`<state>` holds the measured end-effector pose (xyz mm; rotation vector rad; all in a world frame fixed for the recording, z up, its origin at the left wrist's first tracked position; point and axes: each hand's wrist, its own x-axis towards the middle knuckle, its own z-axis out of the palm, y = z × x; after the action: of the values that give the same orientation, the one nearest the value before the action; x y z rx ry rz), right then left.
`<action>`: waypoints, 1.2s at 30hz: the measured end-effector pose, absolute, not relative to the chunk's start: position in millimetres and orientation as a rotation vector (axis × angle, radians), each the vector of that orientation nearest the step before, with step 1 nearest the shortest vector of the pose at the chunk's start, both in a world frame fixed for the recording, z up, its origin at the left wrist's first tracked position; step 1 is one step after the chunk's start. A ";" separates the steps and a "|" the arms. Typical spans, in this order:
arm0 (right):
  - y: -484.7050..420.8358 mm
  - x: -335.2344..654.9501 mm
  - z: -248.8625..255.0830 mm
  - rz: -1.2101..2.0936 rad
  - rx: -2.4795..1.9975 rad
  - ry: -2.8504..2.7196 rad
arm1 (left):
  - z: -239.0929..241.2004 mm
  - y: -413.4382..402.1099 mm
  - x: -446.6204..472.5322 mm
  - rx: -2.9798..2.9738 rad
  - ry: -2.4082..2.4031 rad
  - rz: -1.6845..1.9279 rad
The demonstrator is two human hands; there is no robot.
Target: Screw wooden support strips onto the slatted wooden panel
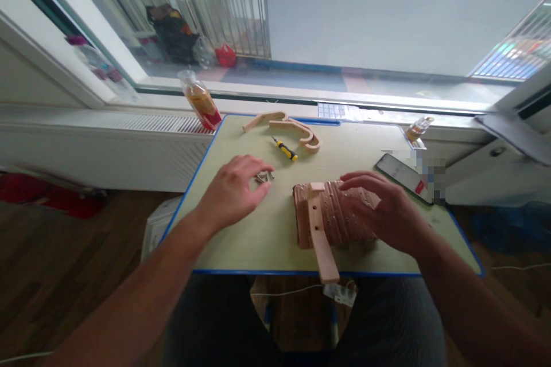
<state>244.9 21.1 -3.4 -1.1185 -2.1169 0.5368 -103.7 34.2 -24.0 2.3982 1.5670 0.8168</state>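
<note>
My left hand (235, 189) rests low over the tabletop, its thumb and fingers apart around a small pile of screws (264, 176). I cannot tell whether the fingertips touch them. Over the right part of a brown, ridged, wrapped block (340, 212) is my right hand (376, 206), fingers spread and nothing in its grasp. Across the block's left side lies a wooden piece (321, 241) with two dark holes, its lower end sticking out past the table's front edge. Farther back are a yellow-and-black screwdriver (284, 149) and hook-shaped wooden pieces (297, 128).
A phone (404, 176) lies on the right of the blue-edged table (241, 252). Behind the table's left corner stands a bottle with amber liquid (201, 102); a smaller container (418, 128) is at the back right. A radiator (129, 143) and window run behind.
</note>
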 end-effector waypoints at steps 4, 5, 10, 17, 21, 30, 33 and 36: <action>30.5 239.1 7.1 0.501 -1.109 -2.144 | -15.7 64.0 -113.3 2.545 1.661 0.495; 32.3 237.0 9.2 0.496 -1.105 -2.146 | -14.8 68.1 -111.1 2.593 1.657 0.386; 31.9 233.3 13.2 0.503 -1.082 -2.130 | -8.9 78.6 -87.3 2.708 1.631 0.107; 48.0 236.1 25.7 0.499 -1.150 -2.156 | -4.1 101.3 -70.3 2.709 1.591 -0.009; 101.1 206.2 36.7 0.445 -1.304 -2.229 | 3.1 109.7 -70.1 2.695 1.579 0.079; 186.1 109.8 9.4 0.297 -1.451 -2.592 | 3.8 33.6 -73.3 2.199 1.421 1.008; 190.1 98.2 0.2 0.261 -1.457 -2.636 | -4.9 2.6 -55.9 2.076 1.284 1.150; 190.8 96.8 -1.7 0.267 -1.476 -2.630 | -11.5 -10.7 -38.4 1.961 1.223 1.215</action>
<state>96.8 190.8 -1.7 -1.4759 -2.6300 0.2672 -38.4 -10.7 -11.5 1.9614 1.2227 1.2147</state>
